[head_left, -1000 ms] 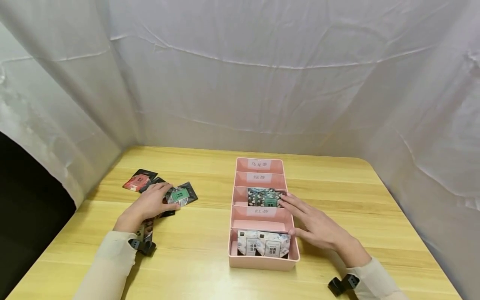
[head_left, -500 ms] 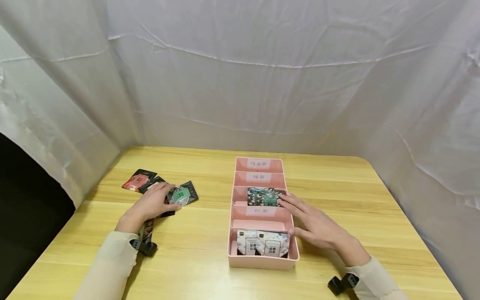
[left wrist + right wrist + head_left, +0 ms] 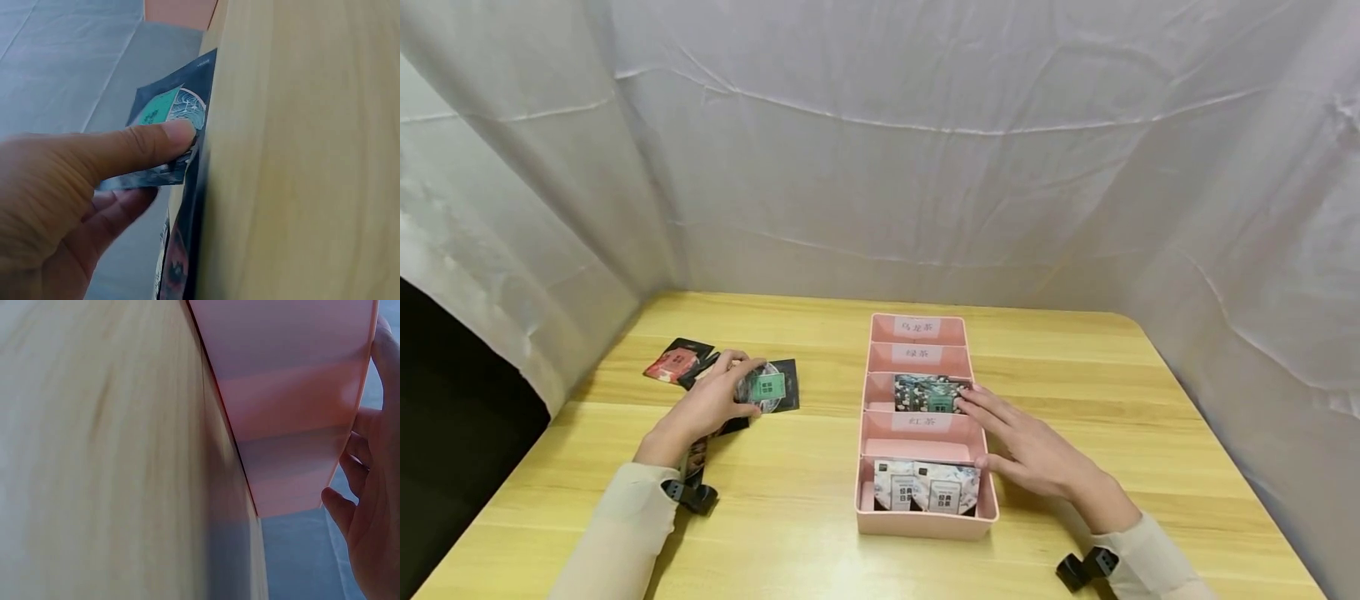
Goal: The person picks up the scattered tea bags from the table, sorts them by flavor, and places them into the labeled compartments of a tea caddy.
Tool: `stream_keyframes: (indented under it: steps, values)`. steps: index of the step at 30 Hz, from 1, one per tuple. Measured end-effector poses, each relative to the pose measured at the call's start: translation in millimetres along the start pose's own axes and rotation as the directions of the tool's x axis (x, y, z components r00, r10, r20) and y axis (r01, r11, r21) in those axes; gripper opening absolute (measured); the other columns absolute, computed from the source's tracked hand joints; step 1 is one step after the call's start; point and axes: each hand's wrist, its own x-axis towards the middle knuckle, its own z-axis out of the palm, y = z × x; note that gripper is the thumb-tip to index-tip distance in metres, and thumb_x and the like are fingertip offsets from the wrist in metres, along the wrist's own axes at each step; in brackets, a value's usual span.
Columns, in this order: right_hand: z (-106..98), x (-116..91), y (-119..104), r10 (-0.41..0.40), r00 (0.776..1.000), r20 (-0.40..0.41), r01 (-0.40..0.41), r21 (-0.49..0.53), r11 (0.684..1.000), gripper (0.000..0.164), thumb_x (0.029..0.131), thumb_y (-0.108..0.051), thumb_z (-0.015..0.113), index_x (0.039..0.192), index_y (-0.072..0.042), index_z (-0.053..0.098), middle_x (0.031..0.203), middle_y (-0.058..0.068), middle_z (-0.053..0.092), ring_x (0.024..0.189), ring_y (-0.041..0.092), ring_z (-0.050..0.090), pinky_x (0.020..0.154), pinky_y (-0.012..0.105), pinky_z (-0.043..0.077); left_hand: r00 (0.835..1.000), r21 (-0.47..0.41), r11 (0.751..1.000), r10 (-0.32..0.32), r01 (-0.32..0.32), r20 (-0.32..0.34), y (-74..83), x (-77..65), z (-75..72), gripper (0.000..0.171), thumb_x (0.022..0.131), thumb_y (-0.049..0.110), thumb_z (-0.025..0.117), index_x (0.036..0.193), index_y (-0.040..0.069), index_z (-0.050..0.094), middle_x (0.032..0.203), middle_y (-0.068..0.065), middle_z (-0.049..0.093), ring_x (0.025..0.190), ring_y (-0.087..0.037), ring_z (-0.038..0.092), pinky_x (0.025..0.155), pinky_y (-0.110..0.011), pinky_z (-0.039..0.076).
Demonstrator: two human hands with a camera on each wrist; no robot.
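In the head view my left hand [image 3: 700,412] pinches a dark tea sachet [image 3: 772,388] with a green label at the left of the table. The left wrist view shows the thumb lying across the face of this sachet [image 3: 164,106], one edge of it close to the tabletop. My right hand [image 3: 1037,454] rests on the right rim of a pink divided box [image 3: 925,527], fingers spread and relaxed. Its fingertips are beside the green-label sachets [image 3: 927,393] in the middle compartment. White-patterned sachets [image 3: 946,490] stand in the nearest compartment.
A red-label sachet [image 3: 676,362] lies beyond my left hand. More dark sachets [image 3: 696,458] lie partly hidden under that hand and wrist. Paper labels [image 3: 917,327] mark some of the box's compartments. White cloth [image 3: 880,167] hangs behind the table.
The green-label sachet has turned a little and shifted slightly under my left hand, whose index finger is now more bent. The right hand and the box have stayed in place.
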Motion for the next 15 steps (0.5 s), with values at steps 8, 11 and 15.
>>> stream_keyframes:
  steps: [8,11,15]
  values:
    - [0.5,-1.4,-0.2,0.012,1.000,0.003,-0.012,-0.007,1.000,0.073,0.091,-0.035,0.065,0.153,-0.011,0.033,0.160,0.010,0.025,0.142,0.032,0.029,0.102,0.058,0.041,0.997,-0.047,0.998,0.043,-0.046,-0.058,13.5,0.3,-5.2,0.070,0.088,0.015,0.075,0.149,0.018,0.040,0.128,-0.016,0.055,0.087,-0.029,0.061,0.071,-0.047,0.052]
    - [-0.1,-1.6,0.2,0.012,1.000,0.005,-0.012,-0.005,1.000,0.073,0.092,-0.036,0.064,0.153,-0.011,0.033,0.160,0.010,0.025,0.143,0.032,0.029,0.102,0.057,0.041,0.997,-0.043,0.998,0.038,-0.041,-0.064,17.9,2.6,-5.4,0.068,0.091,0.017,0.071,0.150,0.018,0.038,0.095,-0.010,0.065,0.071,-0.024,0.058,0.060,-0.041,0.049]
    - [-0.9,-0.5,0.7,0.014,1.000,0.012,-0.014,0.002,1.000,0.072,0.094,-0.037,0.062,0.154,-0.012,0.032,0.160,0.010,0.025,0.143,0.033,0.028,0.102,0.058,0.040,0.997,-0.063,0.998,0.020,-0.025,-0.074,23.7,4.9,-5.7,0.065,0.094,0.020,0.068,0.151,0.021,0.036,0.066,0.000,0.049,0.051,-0.013,0.041,0.046,-0.030,0.035]
